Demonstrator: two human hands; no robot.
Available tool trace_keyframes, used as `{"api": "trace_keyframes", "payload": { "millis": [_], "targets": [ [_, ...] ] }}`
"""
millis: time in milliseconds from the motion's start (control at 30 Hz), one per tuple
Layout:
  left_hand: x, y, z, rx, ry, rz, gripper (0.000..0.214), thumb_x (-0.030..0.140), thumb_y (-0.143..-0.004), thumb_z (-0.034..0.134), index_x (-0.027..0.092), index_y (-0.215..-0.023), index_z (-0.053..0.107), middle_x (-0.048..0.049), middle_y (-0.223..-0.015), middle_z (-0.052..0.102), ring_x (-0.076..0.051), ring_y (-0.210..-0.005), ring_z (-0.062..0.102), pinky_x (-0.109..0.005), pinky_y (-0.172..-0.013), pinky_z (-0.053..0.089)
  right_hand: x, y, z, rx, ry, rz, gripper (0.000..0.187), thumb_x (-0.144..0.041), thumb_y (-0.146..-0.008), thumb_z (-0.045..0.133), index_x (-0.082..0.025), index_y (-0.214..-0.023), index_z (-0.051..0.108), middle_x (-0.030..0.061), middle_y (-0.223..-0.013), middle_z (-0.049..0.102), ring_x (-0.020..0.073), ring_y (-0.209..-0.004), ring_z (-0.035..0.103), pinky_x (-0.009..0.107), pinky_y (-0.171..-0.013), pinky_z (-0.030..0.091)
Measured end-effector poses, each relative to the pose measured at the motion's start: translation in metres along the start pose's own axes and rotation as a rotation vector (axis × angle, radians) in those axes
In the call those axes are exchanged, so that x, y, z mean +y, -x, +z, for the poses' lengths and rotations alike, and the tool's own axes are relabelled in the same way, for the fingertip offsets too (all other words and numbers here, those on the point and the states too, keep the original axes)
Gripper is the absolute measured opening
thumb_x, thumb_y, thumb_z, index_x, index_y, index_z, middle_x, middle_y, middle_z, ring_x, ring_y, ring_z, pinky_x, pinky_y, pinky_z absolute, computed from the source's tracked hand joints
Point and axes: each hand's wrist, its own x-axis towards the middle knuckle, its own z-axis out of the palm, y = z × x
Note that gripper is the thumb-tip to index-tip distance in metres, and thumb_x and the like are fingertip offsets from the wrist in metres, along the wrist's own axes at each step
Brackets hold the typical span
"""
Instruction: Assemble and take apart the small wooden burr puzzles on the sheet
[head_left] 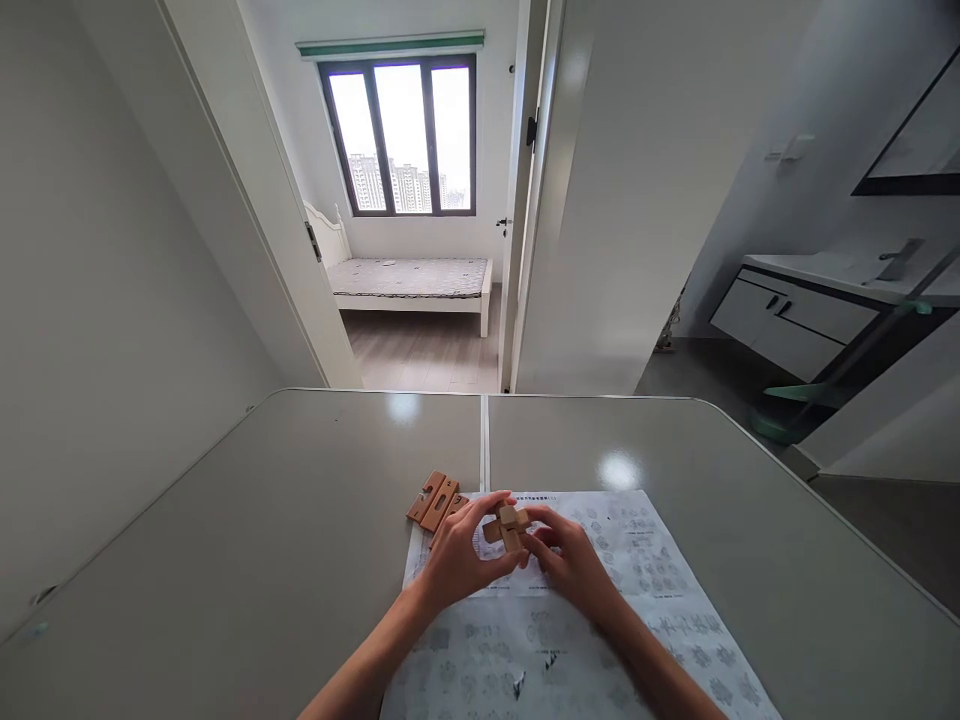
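Wooden cross (508, 527) | left hand (456, 558), right hand (571, 560) holding | sheet (547, 612): print illegible

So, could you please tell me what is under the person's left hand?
The printed paper and some flat wooden pieces disappear beneath the left hand, which holds a cross-shaped wooden block. The parts it covers, and anything else there, cannot be seen.

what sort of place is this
It looks like a home, probably an apartment: through the doorway there is a bed under a window, and off to the right a sink cabinet stands in what seems a washroom.
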Motion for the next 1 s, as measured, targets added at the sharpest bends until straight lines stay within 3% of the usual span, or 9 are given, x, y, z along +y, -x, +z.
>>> {"api": "trace_keyframes", "payload": {
  "millis": [200,500,633,767,1000],
  "targets": [
    [0.005,-0.003,-0.004,-0.043,-0.021,-0.068,0.060,0.029,-0.078,0.083,0.028,-0.133,0.061,-0.0057,-0.125,0.078,-0.027,-0.109,0.075,-0.040,-0.097,0.059,0.009,0.000,0.000,-0.001,-0.048,0.004,0.029,-0.047,-0.102,0.063,-0.025,-0.120,0.068,0.0056,-0.108,0.076,0.0168,-0.058,0.072,0.031,-0.061,0.056],
    [0.008,-0.002,-0.005,-0.048,-0.039,-0.107,0.059,0.029,-0.076,0.084,0.028,-0.130,0.062,-0.0056,-0.120,0.079,-0.027,-0.107,0.075,-0.040,-0.096,0.059,0.009,0.000,0.000,-0.031,-0.115,0.042,0.031,-0.048,-0.101,0.066,-0.023,-0.118,0.068,0.0071,-0.106,0.077,0.0170,-0.059,0.071,0.031,-0.060,0.055],
    [0.005,-0.001,-0.005,-0.030,-0.023,-0.111,0.056,0.033,-0.079,0.082,0.028,-0.131,0.062,-0.0047,-0.116,0.080,-0.026,-0.104,0.076,-0.040,-0.095,0.059,0.000,-0.001,-0.002,-0.089,-0.235,0.085,0.037,-0.050,-0.101,0.064,-0.025,-0.129,0.060,0.0093,-0.116,0.075,0.0175,-0.064,0.073,0.030,-0.060,0.052],
    [0.005,-0.003,-0.007,-0.078,-0.028,-0.105,0.056,0.035,-0.081,0.081,0.028,-0.133,0.062,-0.0047,-0.118,0.080,-0.026,-0.104,0.076,-0.038,-0.093,0.060,0.000,0.000,-0.004,-0.116,-0.213,0.117,0.042,-0.052,-0.099,0.068,-0.028,-0.132,0.059,0.0085,-0.115,0.075,0.0178,-0.065,0.073,0.026,-0.053,0.046],
    [0.003,0.000,-0.005,-0.134,-0.056,-0.150,0.056,0.042,-0.082,0.080,0.031,-0.135,0.062,-0.0031,-0.119,0.079,-0.025,-0.105,0.075,-0.038,-0.093,0.059,0.005,0.001,-0.002,-0.125,-0.227,0.084,0.037,-0.052,-0.100,0.065,-0.027,-0.127,0.060,0.0077,-0.116,0.075,0.0183,-0.065,0.074,0.031,-0.060,0.053]
  ]
}}
